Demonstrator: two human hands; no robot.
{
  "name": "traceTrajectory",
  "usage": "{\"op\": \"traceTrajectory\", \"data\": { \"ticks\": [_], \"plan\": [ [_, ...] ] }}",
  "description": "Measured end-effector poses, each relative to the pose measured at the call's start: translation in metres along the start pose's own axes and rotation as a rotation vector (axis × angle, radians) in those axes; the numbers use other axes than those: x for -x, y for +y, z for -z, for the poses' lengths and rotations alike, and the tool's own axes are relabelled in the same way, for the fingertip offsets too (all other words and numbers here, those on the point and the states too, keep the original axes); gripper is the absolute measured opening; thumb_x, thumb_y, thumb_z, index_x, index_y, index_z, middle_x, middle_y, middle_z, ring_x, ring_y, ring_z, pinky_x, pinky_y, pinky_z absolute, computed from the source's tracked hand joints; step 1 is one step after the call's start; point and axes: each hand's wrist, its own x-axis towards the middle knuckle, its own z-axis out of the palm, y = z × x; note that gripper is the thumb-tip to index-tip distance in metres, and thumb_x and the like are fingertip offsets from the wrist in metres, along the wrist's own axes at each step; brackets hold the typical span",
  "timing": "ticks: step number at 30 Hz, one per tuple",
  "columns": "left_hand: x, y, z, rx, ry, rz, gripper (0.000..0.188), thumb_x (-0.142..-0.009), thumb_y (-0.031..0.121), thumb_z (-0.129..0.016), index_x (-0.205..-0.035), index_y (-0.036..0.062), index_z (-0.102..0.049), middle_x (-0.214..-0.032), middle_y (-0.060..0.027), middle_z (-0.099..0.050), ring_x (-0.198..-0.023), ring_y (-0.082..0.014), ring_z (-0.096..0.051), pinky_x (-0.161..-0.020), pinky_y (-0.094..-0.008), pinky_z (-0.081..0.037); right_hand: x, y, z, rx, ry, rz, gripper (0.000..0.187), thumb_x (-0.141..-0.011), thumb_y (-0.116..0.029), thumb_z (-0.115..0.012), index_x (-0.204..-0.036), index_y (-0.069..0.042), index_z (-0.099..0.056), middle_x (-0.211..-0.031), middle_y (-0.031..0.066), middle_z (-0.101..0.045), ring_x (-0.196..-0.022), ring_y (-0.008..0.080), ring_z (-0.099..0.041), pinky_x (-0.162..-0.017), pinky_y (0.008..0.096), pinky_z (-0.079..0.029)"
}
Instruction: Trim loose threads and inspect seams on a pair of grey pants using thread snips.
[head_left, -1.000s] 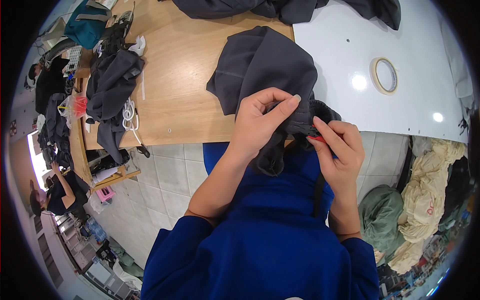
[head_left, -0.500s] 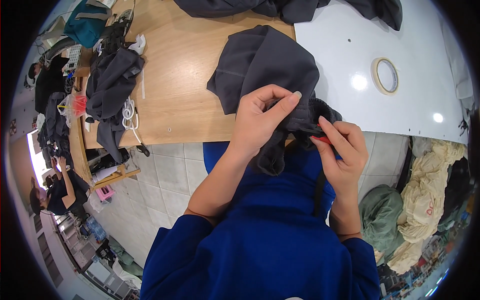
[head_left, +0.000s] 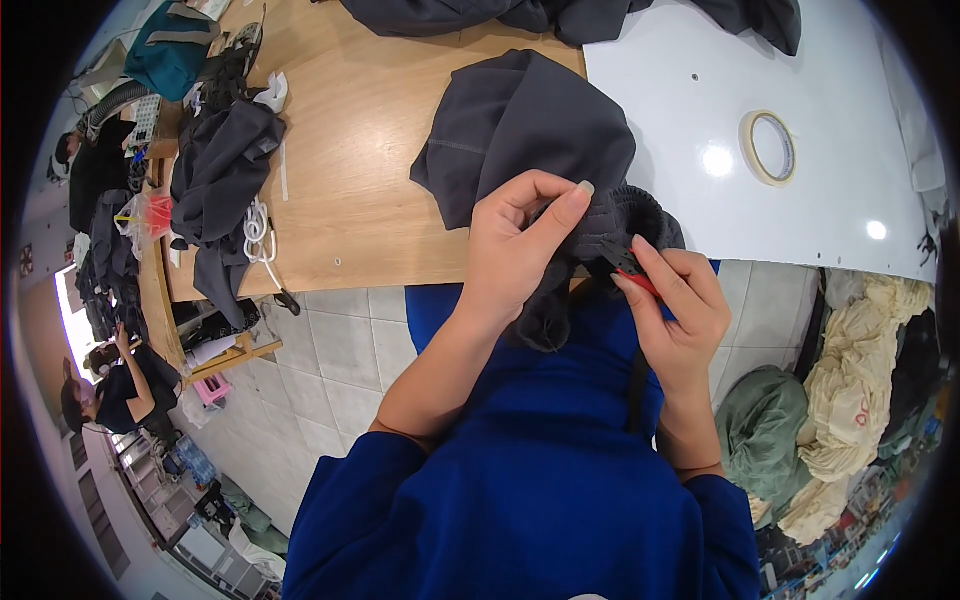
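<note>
A dark grey garment [head_left: 540, 115] lies partly on the table, its gathered, ribbed end hanging over the front edge near my body. My left hand [head_left: 525, 235] pinches that gathered end between thumb and fingers. In my right hand [head_left: 680, 305] is a small pair of thread snips [head_left: 635, 276] with red handles and dark blades. The blades point up and left, against or just beside the gathered fabric; whether they touch it I cannot tell.
A roll of tape [head_left: 769, 148] lies on the white tabletop [head_left: 690, 130] at the right. More dark cloth [head_left: 225, 150] and a white cord [head_left: 259, 235] are on the wooden table's left side. Cream and green cloth bundles [head_left: 765, 420] stand at lower right. Another person [head_left: 130, 385] is at far left.
The snips have turned, so the red handles and blades show more plainly. My right hand has shifted slightly left; my left hand keeps its pinch on the garment.
</note>
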Motion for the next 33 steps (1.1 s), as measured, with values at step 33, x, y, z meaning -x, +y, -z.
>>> {"op": "traceTrajectory", "data": {
  "ticks": [33],
  "plan": [
    [-0.0002, 0.0024, 0.0002, -0.159, -0.036, -0.010, 0.008, -0.083, 0.006, -0.066, -0.086, -0.0006, -0.064, -0.079, -0.0003, -0.063, -0.072, -0.0032, -0.054, -0.067, -0.0163, -0.044, -0.0042, -0.0010, 0.0021, 0.058, -0.046, 0.102, 0.038, -0.058, -0.002, -0.075, -0.095, -0.008, -0.071, -0.074, 0.0032, -0.055, -0.059, 0.0158, -0.050, -0.052, 0.0254, -0.040]
  ]
}}
